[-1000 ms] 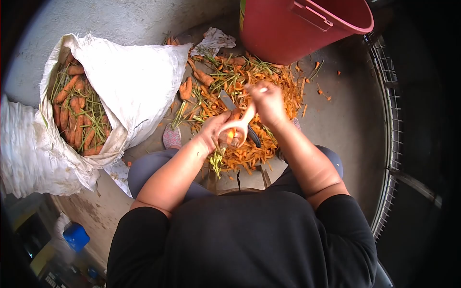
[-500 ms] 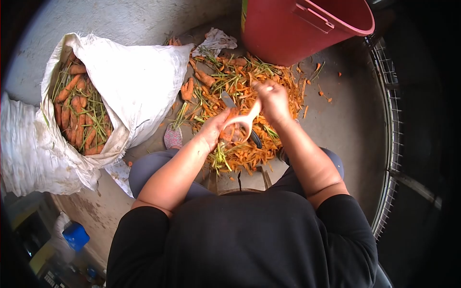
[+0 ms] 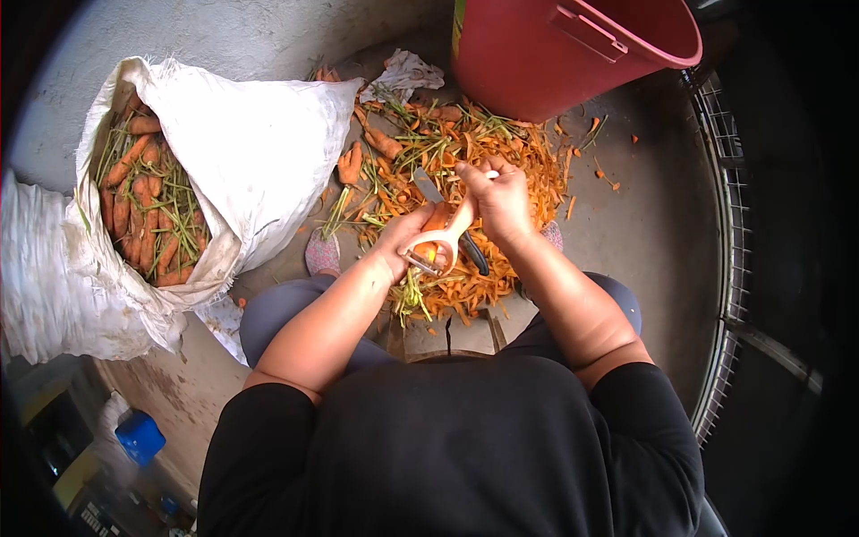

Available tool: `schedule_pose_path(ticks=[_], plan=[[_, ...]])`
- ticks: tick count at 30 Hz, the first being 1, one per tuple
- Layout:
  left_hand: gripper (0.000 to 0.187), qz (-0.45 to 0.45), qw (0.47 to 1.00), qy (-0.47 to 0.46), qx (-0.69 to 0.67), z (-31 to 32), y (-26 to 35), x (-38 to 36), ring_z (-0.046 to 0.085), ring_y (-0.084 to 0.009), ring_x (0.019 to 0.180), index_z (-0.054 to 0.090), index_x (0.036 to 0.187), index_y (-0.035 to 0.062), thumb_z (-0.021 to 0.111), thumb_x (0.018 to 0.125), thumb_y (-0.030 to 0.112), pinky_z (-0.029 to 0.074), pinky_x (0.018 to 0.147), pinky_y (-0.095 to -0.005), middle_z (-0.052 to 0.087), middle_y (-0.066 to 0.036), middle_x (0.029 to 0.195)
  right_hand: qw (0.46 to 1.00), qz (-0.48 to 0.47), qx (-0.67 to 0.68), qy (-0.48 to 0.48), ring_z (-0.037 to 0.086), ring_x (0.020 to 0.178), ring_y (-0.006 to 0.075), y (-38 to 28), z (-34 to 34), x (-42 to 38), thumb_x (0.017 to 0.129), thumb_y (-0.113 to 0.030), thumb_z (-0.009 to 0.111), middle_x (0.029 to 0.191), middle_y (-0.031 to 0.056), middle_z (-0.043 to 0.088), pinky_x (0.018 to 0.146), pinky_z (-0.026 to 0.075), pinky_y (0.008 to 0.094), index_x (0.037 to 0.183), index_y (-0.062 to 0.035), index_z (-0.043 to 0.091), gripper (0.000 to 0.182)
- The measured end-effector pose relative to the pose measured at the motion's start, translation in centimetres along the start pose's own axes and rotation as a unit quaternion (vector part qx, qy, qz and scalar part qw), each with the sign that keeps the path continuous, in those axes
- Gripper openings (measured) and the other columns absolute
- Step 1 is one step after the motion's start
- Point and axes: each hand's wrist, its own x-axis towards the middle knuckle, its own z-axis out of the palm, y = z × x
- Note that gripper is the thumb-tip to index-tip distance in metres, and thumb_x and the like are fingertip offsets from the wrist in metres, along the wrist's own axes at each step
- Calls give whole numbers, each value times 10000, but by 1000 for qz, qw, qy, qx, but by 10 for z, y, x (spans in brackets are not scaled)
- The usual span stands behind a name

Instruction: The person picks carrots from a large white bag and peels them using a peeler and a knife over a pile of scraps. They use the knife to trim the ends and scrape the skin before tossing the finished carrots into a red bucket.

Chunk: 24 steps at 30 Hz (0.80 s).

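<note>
My left hand (image 3: 400, 242) is closed around a carrot (image 3: 437, 217), whose green stem end points down toward me. Gripped by its handle in my right hand (image 3: 504, 203) is a pale peeler (image 3: 461, 217). Its wide forked head lies over the lower part of the carrot, and the blade is near my left fingers. Beneath both hands spreads a heap of orange peelings (image 3: 528, 179) mixed with green stems. A knife (image 3: 428, 185) with a dark handle rests on that heap, partly hidden behind the peeler.
A white sack (image 3: 268, 134) full of carrots (image 3: 143, 210) lies open at the left. At the top stands a red bucket (image 3: 555, 72). Loose carrots (image 3: 383, 145) lie beside the heap. A wire grille (image 3: 732, 197) runs along the right.
The peeler has shifted slightly down and left along the carrot, with my right hand turning. More of the carrot's bright peeled surface shows. My left hand stays about where it was.
</note>
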Motion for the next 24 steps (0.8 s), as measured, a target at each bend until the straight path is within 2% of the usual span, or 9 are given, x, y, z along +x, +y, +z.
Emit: schedule_pose_path(ticks=[3,5,7,11,13,17,18,19,24], plan=[[317,-11,999,-28,-42,4,-4,-5,541,-145,656,508,1027,80,443,893,360,459,532,-280,548,-68,802,988,46,-82,121,524,506,133,5,-18,26,753,-132,625,613,81,563,459,422,263,777,51,560,195],[268,-62,989,-68,-119,0,-6,-3,477,-146,652,469,1006,116,426,900,358,395,523,-272,483,-51,773,960,-27,-138,241,501,491,128,19,-55,60,770,-165,630,668,77,543,402,394,258,889,68,544,275],[244,-65,992,-52,-92,6,-1,-6,453,-142,667,441,995,142,413,903,367,390,533,-270,457,-50,782,955,-54,-1,291,508,493,131,10,-60,64,766,-161,632,660,72,536,400,399,253,890,62,537,273],[276,-42,991,-43,-118,1,-1,-3,484,-165,656,444,1007,99,418,903,353,415,527,-280,480,-62,795,997,15,12,69,421,430,88,-13,-20,20,782,-158,635,578,28,480,363,324,231,737,-36,498,189],[292,-12,997,14,-73,10,1,-4,500,-177,661,442,1020,79,423,902,345,432,533,-289,489,-70,804,997,2,-69,-32,500,474,129,-5,-6,3,778,-193,621,580,71,547,421,399,254,737,25,563,229],[304,-55,995,-34,-77,6,-1,-9,502,-177,688,436,1049,83,384,919,352,438,549,-294,483,-76,836,978,42,-87,185,531,509,136,11,-24,38,774,-176,622,647,104,581,445,411,237,807,56,559,242],[299,-63,984,-117,-120,0,-6,-5,480,-172,708,432,1040,105,369,921,371,425,554,-287,467,-64,834,969,1,-95,229,529,508,133,15,-43,54,772,-168,622,648,98,576,442,407,234,825,64,554,248],[296,-64,988,-101,-99,2,-5,-7,474,-171,713,431,1039,109,366,921,372,422,556,-287,463,-60,829,956,-39,-103,272,526,507,131,13,-52,61,770,-161,622,649,93,571,439,402,232,844,72,548,255],[283,-61,995,-62,-42,4,-1,-7,470,-178,688,437,1020,111,362,921,364,417,539,-289,468,-59,830,991,-15,32,126,464,430,115,5,-31,36,763,-137,638,573,37,498,377,366,247,745,6,509,193]])
